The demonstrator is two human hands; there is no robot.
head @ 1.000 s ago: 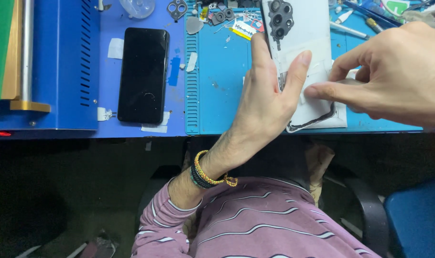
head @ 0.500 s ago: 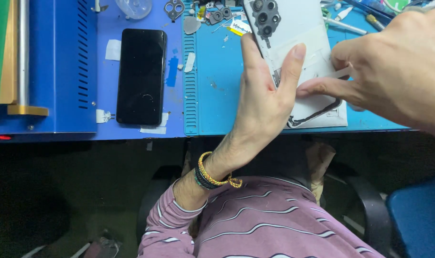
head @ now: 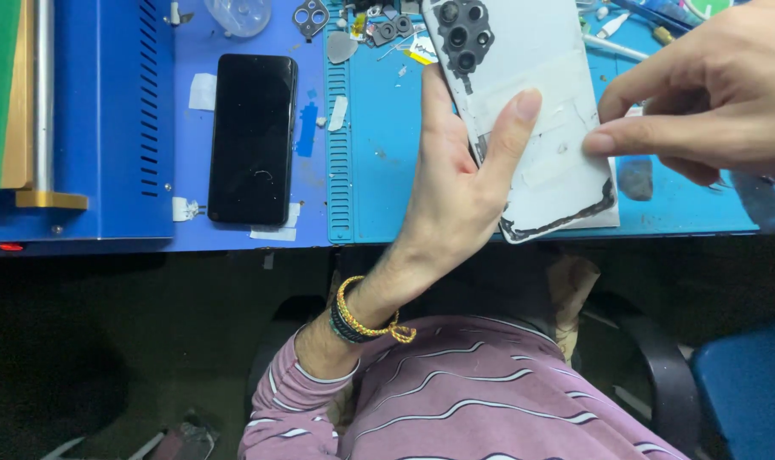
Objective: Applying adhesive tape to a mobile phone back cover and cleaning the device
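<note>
While left hand [head: 456,204] steadies it, white back panel [head: 532,111] (glossy, cracked) meets right hand [head: 711,102].

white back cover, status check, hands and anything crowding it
Left hand steadying white back cover. Right hand fingertips on its right edge. Black phone lies apart to the left, loose small parts above.
</note>
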